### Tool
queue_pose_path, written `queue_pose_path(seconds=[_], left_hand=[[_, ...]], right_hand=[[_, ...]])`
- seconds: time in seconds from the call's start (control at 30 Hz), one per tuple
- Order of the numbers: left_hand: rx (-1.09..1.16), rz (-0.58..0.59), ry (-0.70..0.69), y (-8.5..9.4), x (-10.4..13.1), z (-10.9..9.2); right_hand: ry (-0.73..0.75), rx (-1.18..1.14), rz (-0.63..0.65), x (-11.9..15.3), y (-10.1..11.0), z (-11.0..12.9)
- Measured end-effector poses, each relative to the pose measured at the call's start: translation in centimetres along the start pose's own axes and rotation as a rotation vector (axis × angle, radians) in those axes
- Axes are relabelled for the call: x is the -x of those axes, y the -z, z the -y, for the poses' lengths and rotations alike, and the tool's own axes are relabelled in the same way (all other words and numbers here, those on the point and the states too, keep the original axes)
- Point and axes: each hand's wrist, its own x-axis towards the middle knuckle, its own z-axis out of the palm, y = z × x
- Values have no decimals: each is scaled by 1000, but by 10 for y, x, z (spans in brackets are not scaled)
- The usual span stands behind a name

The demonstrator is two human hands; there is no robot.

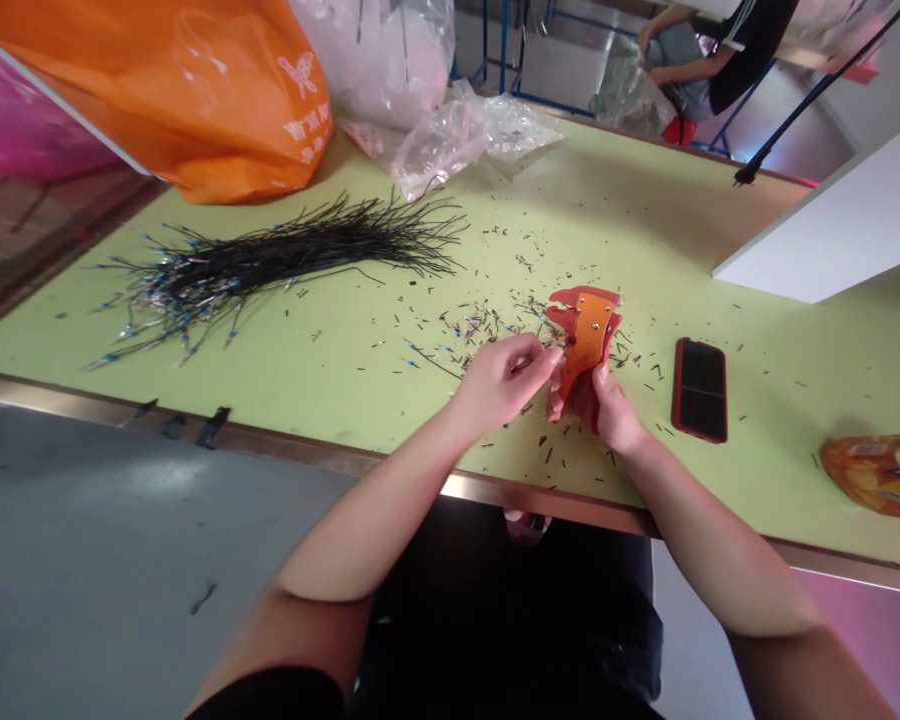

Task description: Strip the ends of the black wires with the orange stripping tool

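My right hand is wrapped around a red and orange wire stripper, whose jaws point up and to the left above the table. At the tool's left side, the fingers of my left hand are pinched together. A thin black wire with a blue end runs out to the left from behind this hand, and a dark tip shows by the fingertips. Most of the wire is hidden by the fingers. Further left lies a thick bundle of black wires, many with blue and metal ends.
Short black offcuts are scattered over the green table. A red-edged phone and an orange-brown packet lie on the right. An orange bag and clear plastic bags stand behind. Beyond sits another person.
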Motion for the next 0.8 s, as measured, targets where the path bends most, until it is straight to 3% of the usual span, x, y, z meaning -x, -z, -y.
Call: queue_pose_path(seconds=[0.2, 0.43, 0.6, 0.8], left_hand=[[-16, -105, -64, -2, -1, 7], [578, 177, 110, -2, -7, 1], [618, 208, 154, -1, -7, 0], [569, 195, 177, -1, -8, -3]], right_hand=[[49, -90, 19, -2, -1, 2], [-13, -52, 123, 0, 2, 4], [-37, -48, 165, 1, 3, 1], [-41, -39, 85, 0, -1, 1]])
